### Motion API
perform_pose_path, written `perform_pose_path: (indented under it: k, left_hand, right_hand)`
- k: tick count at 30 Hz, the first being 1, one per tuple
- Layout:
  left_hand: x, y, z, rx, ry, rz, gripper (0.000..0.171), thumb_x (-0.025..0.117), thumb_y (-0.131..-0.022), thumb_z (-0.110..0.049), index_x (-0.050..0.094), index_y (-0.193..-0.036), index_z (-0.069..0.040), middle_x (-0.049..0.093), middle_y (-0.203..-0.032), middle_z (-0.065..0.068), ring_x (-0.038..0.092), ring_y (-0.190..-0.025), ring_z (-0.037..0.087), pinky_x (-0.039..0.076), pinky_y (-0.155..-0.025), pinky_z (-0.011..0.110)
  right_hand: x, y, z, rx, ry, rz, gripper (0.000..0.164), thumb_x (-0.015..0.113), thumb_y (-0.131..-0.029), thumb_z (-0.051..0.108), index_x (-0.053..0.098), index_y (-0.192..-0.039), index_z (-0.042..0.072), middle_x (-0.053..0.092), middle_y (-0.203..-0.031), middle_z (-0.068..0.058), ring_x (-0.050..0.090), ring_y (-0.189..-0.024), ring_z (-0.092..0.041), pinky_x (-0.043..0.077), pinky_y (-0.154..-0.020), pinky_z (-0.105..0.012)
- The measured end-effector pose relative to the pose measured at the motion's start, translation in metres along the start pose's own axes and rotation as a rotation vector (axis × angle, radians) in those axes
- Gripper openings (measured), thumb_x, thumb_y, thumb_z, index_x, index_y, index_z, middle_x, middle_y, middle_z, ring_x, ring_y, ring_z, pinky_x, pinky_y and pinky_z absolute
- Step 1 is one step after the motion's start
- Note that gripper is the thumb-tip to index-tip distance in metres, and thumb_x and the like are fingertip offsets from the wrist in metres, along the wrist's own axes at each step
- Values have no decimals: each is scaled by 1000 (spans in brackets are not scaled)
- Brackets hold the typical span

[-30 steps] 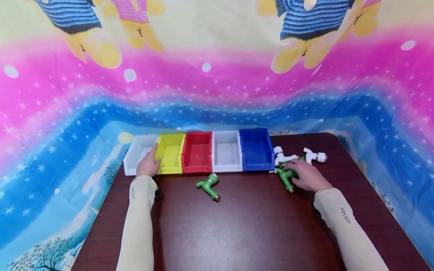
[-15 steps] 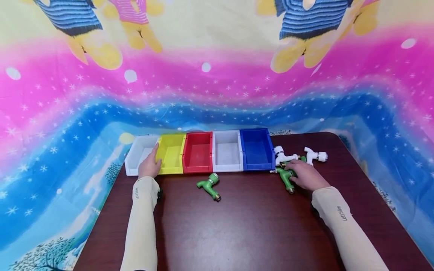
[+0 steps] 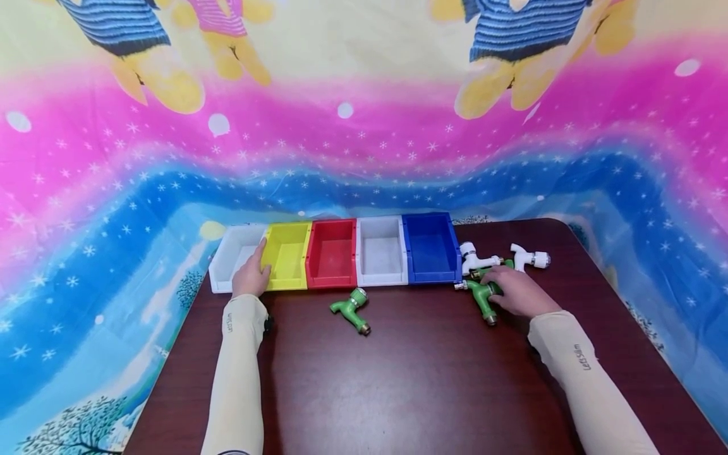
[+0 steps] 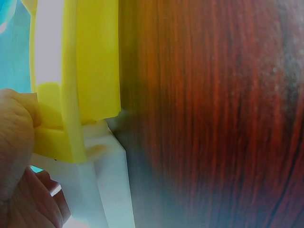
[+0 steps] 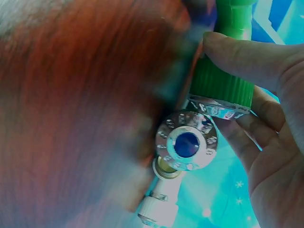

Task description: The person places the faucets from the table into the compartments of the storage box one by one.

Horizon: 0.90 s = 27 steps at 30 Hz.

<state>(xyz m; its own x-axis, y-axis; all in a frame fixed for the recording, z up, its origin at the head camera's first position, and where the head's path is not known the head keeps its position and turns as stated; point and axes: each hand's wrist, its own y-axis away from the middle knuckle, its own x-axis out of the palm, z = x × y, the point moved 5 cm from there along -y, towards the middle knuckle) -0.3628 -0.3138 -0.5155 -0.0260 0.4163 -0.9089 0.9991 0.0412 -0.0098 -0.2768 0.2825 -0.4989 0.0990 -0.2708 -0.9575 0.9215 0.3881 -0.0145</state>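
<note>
In the head view, my left hand rests across the adjoining walls of the left white bin and the yellow bin, index finger extended. The left wrist view has the thumb against the yellow bin's front corner, with other fingers over the white bin. My right hand is at a cluster of taps on the right. Its thumb and fingers pinch the ribbed handle of a green tap. Beside it are another tap's round handle end and a white tap. One green tap is partly covered by the hand.
A red bin, a second white bin and a blue bin continue the row. A single green tap lies before the red bin. White taps lie beyond the right hand. A printed cloth hangs behind the table.
My right hand stays at the taps, and the green tap beside it has shifted very slightly. The left hand keeps its place on the bins.
</note>
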Motion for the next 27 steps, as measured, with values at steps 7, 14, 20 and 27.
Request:
perform_pose_path:
  k: [7,14,20,27]
  left_hand:
    - [-1,0,1,5,-2,-5,73,48,-108,-20,7,-169,-24,46,-156,27,58,-125,50,46,-105,63]
    - [0,-3,3,1,-4,1,73,47,-108,-21,8,-169,-24,45,-156,27,56,-128,50,45,-108,63]
    - [0,-2,2,-3,1,0,73,47,-108,-21,8,-169,-24,45,-157,27,56,-128,49,46,-107,62]
    - [0,-2,0,-16,-2,-1,73,48,-108,-20,8,-169,-24,46,-157,27,56,-129,49,46,-107,62]
  right_hand:
    - [-14,4,2,15,-5,-11,29,79,-87,3,75,-116,2,68,-122,-20,64,-116,-41,55,-96,-58]
    - [-30,1,7,20,-8,-47,32,80,-87,5,75,-118,3,68,-120,-18,66,-108,-36,57,-92,-56]
    - [-43,-7,14,49,2,-129,34,80,-89,11,72,-122,3,68,-121,-17,66,-107,-36,55,-93,-59]
    - [-53,-15,22,47,22,-207,36,78,-91,13,69,-123,0,68,-118,-20,63,-109,-39,53,-95,-61]
